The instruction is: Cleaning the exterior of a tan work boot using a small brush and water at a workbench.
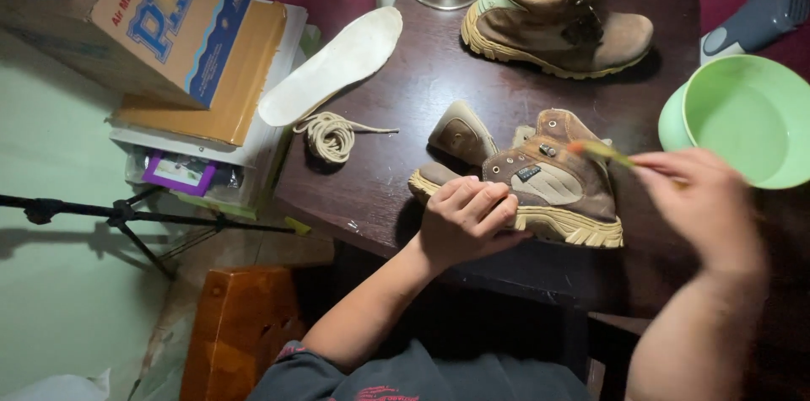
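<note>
Two brown boots, one (540,186) at centre and another (557,21) at twelve o'clock, have yellowish soles. The counter (405,114) is dark brown; the bowl (742,118) at three o'clock, pale green; the insole (333,64) and coiled lace (331,135), cream.

Brown suede boot (553,186), yellowish sole, unlaced, on its side on dark table; thin brush (601,150) against its ankle

Left hand (467,220) curls palm-down, fingers bent, forearm reaching in from near; right hand (704,203) pinches, wrist raised.
</note>
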